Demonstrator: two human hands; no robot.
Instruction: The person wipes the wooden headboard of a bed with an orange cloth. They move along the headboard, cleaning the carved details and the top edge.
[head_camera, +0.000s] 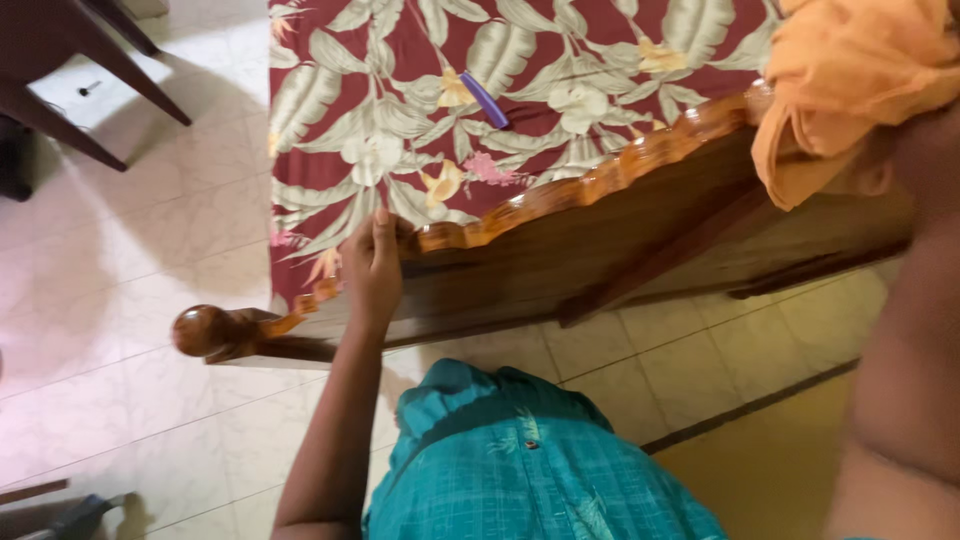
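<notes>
Fingers of my left hand (372, 272) curl over the bed's scalloped wooden footboard (590, 185), clamped at the floral bedsheet's (400, 120) edge. Right hand's grip I cannot tell; it's out of frame. Risk: polished wood lets the hold slip.

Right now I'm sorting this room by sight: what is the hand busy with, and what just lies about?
In hand:
left hand
carved wooden footboard
maroon floral bedsheet

Lying about:
small purple stick
orange cloth
dark wooden furniture legs
</notes>
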